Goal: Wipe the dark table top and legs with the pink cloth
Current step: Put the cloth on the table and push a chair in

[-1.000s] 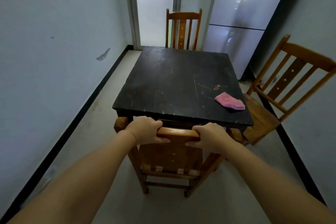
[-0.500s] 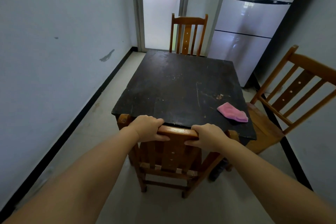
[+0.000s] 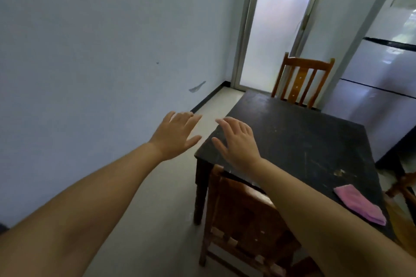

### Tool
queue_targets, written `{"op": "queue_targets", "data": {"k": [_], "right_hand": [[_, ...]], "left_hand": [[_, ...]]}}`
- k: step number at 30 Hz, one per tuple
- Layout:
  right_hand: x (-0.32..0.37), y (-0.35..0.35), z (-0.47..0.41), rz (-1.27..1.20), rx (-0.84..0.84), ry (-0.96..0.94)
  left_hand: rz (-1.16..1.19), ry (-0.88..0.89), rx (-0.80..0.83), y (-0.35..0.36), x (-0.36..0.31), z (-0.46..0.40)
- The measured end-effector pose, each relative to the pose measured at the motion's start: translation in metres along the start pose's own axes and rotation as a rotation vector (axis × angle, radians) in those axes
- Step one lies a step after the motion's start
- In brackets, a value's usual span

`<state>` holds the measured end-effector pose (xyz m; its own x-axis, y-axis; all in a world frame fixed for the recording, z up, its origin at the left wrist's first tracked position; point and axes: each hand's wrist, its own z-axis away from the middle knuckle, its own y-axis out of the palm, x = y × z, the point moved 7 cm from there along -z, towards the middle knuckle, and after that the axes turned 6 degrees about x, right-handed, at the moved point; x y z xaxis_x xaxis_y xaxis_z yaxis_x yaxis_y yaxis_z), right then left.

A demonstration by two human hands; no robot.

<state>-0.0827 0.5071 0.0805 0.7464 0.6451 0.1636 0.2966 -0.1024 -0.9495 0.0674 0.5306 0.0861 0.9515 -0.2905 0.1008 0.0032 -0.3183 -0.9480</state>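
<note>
The dark square table (image 3: 299, 141) stands at the right, its top scuffed and one dark leg (image 3: 200, 191) showing at the near left corner. The pink cloth (image 3: 359, 204) lies folded on the near right corner of the top. My left hand (image 3: 176, 135) hovers open, fingers spread, over the floor just left of the table. Above the table's near left corner, my right hand (image 3: 238, 141) is open too, well left of the cloth. Neither hand holds anything.
A wooden chair (image 3: 243, 222) is tucked under the near side, below my right forearm. A second chair (image 3: 301, 81) stands at the far side, a third chair's edge (image 3: 403, 184) at the right. A fridge (image 3: 382, 87) is behind, a wall close on the left.
Both hands have let go of the near chair's top rail and lifted, fingers spread. The view has swung left and up, so the table now sits at the right.
</note>
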Motion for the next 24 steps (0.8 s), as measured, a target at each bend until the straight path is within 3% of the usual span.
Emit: {"op": "queue_targets", "data": {"k": [6, 15, 24], "right_hand": [[0.068, 0.075, -0.102, 0.117, 0.142, -0.084], [0.129, 0.191, -0.206, 0.168, 0.292, 0.042], [0.070, 0.240, -0.308, 0.145, 0.325, 0.207]], "left_hand": [[-0.032, -0.244, 0.086, 0.046, 0.128, 0.064], [-0.017, -0.288, 0.238, 0.098, 0.296, 0.070], [-0.004, -0.183, 0.322, 0.166, 0.379, -0.039]]}}
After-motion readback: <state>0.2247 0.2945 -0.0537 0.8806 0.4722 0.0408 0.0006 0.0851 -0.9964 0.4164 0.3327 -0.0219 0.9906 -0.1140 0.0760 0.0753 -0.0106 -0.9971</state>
